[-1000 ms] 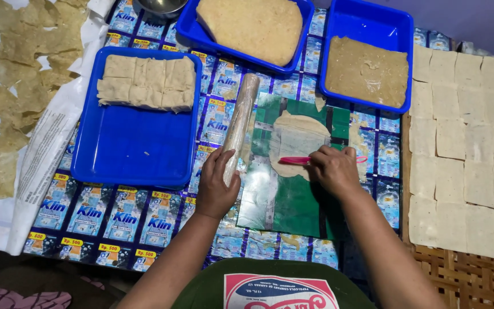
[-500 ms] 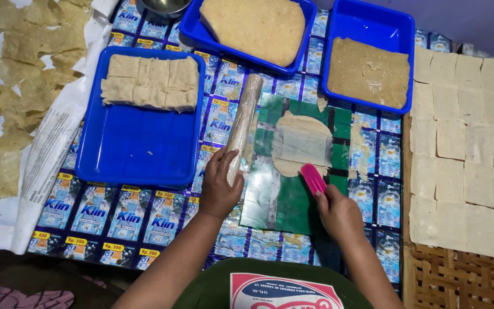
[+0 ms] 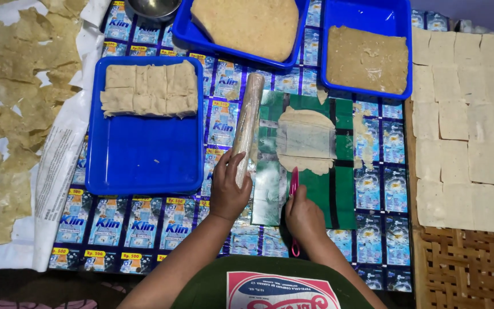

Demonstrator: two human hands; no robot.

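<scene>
A: What differs from half a second ago?

B: Your right hand (image 3: 305, 217) has pulled back toward you, and the pink knife (image 3: 294, 194) now points away from you along the left edge of the dough sheet (image 3: 306, 141) instead of lying slanted at its lower right. Your left hand (image 3: 228, 189) has stayed on the rolling pin (image 3: 247, 127).

A: And the surface?

B: A mat of printed blue sachets (image 3: 144, 226) covers it. A blue tray (image 3: 144, 154) of folded dough pieces sits to your left, and cut squares (image 3: 470, 131) lie on your right.

A: The dough itself?

B: Thin, pale and roundish, it lies flat on the green plastic sheet (image 3: 338, 189), with a clear rectangle on its middle.

A: Your fingers?

B: Your right fingers are closed around the knife's handle; your left fingers curl over the pin's near end.
</scene>
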